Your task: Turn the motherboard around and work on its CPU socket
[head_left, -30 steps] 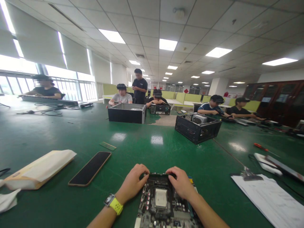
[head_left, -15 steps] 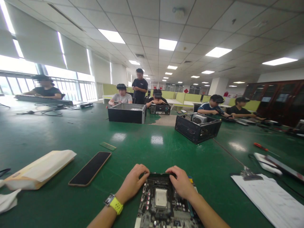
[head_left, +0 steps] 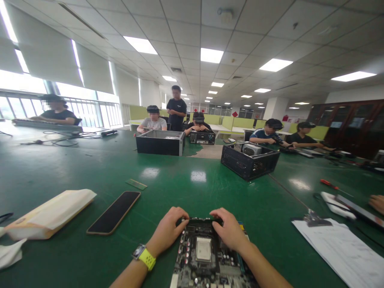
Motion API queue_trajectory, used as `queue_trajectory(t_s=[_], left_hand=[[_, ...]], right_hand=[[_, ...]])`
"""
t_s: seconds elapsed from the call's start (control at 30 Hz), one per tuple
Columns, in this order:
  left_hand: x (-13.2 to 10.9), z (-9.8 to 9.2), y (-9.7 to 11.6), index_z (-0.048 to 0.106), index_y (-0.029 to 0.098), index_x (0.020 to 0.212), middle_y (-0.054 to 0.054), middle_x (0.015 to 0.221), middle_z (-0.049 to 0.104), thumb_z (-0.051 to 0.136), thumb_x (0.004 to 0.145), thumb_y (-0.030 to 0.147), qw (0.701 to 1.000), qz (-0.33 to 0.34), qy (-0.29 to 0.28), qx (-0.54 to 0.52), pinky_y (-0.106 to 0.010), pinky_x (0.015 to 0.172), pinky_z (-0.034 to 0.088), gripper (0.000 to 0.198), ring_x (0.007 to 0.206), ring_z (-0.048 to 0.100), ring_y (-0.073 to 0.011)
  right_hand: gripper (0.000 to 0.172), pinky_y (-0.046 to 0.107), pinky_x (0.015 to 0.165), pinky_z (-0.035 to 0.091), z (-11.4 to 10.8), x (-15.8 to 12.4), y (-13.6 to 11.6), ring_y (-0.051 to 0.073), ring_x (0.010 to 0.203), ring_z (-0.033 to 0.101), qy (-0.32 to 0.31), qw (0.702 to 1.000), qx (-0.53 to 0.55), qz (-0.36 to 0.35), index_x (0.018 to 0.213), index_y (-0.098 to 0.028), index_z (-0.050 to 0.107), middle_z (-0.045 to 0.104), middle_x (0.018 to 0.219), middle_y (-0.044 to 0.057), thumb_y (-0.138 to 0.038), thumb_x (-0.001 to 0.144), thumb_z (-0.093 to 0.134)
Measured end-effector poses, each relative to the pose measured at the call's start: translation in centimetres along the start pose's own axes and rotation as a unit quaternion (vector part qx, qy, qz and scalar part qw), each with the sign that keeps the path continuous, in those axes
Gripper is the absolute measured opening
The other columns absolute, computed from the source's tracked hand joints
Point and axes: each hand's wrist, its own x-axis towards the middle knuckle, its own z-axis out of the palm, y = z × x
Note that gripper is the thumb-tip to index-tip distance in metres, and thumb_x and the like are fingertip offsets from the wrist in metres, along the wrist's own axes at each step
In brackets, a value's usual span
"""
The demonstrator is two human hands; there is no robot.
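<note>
A computer motherboard [head_left: 207, 260] with a square silver processor [head_left: 203, 249] at its centre lies flat on the green table [head_left: 186, 192], close in front of me. My left hand [head_left: 168, 230], with a yellow-strapped watch [head_left: 144, 257] on the wrist, curls its fingers over the board's far left corner. My right hand [head_left: 229, 230] grips the far right part of the same edge. Whatever sits under the fingertips is hidden.
A dark phone [head_left: 114, 212] and a padded envelope [head_left: 49, 214] lie left. A clipboard with papers [head_left: 339, 248], a red screwdriver [head_left: 330, 185] and another person's hand [head_left: 377, 202] are right. Two open computer cases [head_left: 160, 143] [head_left: 249, 160] and several seated people fill the far side.
My hands and the motherboard stay where they were. Another person's hand has come into view at the right edge. The standing person at the back shifted slightly right.
</note>
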Motion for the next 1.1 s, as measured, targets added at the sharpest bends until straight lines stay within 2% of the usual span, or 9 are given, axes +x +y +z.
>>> queue_trajectory(t_s=[0.13, 0.27, 0.37, 0.47, 0.57, 0.67, 0.9, 1.0, 1.1], left_hand=[[0.0, 0.1, -0.1, 0.062, 0.021, 0.085, -0.002, 0.087, 0.063, 0.051, 0.087, 0.03, 1.0, 0.001, 0.003, -0.007, -0.032, 0.081, 0.044, 0.015, 0.087, 0.055, -0.0191], [0.1, 0.0, -0.3, 0.062, 0.022, 0.088, -0.003, 0.089, 0.064, 0.045, 0.09, 0.033, 0.999, -0.006, 0.03, -0.015, -0.033, 0.084, 0.044, 0.021, 0.089, 0.055, -0.0191], [0.2, -0.1, -0.4, 0.062, 0.021, 0.088, -0.003, 0.09, 0.065, 0.045, 0.09, 0.033, 0.999, -0.02, 0.047, -0.016, -0.034, 0.084, 0.045, 0.021, 0.089, 0.056, -0.0193], [0.3, -0.2, -0.5, 0.063, 0.021, 0.088, -0.003, 0.09, 0.065, 0.045, 0.09, 0.033, 0.998, -0.02, 0.057, -0.016, -0.034, 0.083, 0.045, 0.021, 0.088, 0.057, -0.0194], [0.2, -0.2, -0.6, 0.063, 0.022, 0.089, -0.004, 0.091, 0.066, 0.044, 0.09, 0.035, 0.997, -0.019, 0.071, -0.015, -0.034, 0.084, 0.046, 0.023, 0.088, 0.057, -0.0196], [0.1, -0.3, -0.7, 0.063, 0.022, 0.091, -0.004, 0.09, 0.066, 0.045, 0.089, 0.036, 0.996, -0.027, 0.081, -0.008, -0.034, 0.082, 0.046, 0.023, 0.087, 0.058, -0.0197], [0.1, -0.4, -0.4, 0.063, 0.021, 0.088, -0.003, 0.088, 0.066, 0.045, 0.09, 0.034, 0.998, -0.025, 0.065, 0.0, -0.032, 0.079, 0.046, 0.022, 0.084, 0.058, -0.0189], [0.1, -0.3, -0.5, 0.064, 0.022, 0.087, -0.003, 0.088, 0.066, 0.045, 0.089, 0.034, 0.998, -0.029, 0.063, -0.001, -0.032, 0.079, 0.047, 0.022, 0.084, 0.058, -0.0188], [0.1, -0.2, -0.4, 0.064, 0.022, 0.086, -0.002, 0.087, 0.066, 0.047, 0.089, 0.034, 0.998, -0.027, 0.059, -0.001, -0.032, 0.079, 0.046, 0.021, 0.084, 0.058, -0.0187]], right_hand=[[0.046, 0.04, 0.101, 0.032, 0.2, -2.4, -4.4, 0.028, 0.116, 0.046, -0.008, 0.996, -0.083, 0.021, 0.12, -0.019, 0.057, 0.056, 0.123, 0.009, -0.043, 0.081, 0.05], [0.08, 0.058, 0.105, 0.018, 3.3, -5.3, -8.9, 0.041, 0.13, 0.027, -0.111, 0.987, -0.112, -0.011, 0.136, -0.022, 0.042, 0.038, 0.142, 0.014, -0.068, 0.072, 0.051], [0.075, 0.064, 0.102, 0.016, 5.4, -6.2, -10.4, 0.045, 0.131, 0.025, -0.159, 0.979, -0.122, -0.015, 0.131, -0.025, 0.047, 0.035, 0.143, 0.015, -0.067, 0.07, 0.054], [0.059, 0.062, 0.103, 0.015, 5.6, -6.0, -10.3, 0.043, 0.13, 0.027, -0.172, 0.976, -0.135, -0.013, 0.12, -0.025, 0.058, 0.037, 0.143, 0.014, -0.06, 0.072, 0.056], [0.049, 0.058, 0.105, 0.015, 4.3, -4.9, -8.3, 0.039, 0.131, 0.028, -0.15, 0.978, -0.143, -0.024, 0.117, -0.027, 0.06, 0.037, 0.143, 0.011, -0.054, 0.077, 0.052], [0.044, 0.055, 0.105, 0.015, 2.0, -2.7, -4.3, 0.035, 0.133, 0.026, -0.107, 0.978, -0.177, 0.004, 0.121, -0.032, 0.056, 0.039, 0.143, 0.005, -0.049, 0.081, 0.048], [0.05, 0.055, 0.104, 0.017, -3.3, 1.9, 7.6, 0.032, 0.134, 0.023, 0.007, 0.917, -0.317, 0.243, 0.133, -0.031, 0.045, 0.035, 0.145, 0.005, -0.049, 0.086, 0.039], [0.049, 0.052, 0.104, 0.02, -4.0, 2.1, 9.8, 0.029, 0.131, 0.029, 0.033, 0.905, -0.331, 0.266, 0.132, -0.028, 0.046, 0.04, 0.142, 0.005, -0.047, 0.088, 0.035], [0.047, 0.051, 0.102, 0.023, -4.0, 1.9, 9.4, 0.028, 0.127, 0.034, 0.039, 0.909, -0.327, 0.256, 0.129, -0.028, 0.049, 0.045, 0.138, 0.004, -0.045, 0.088, 0.035]])
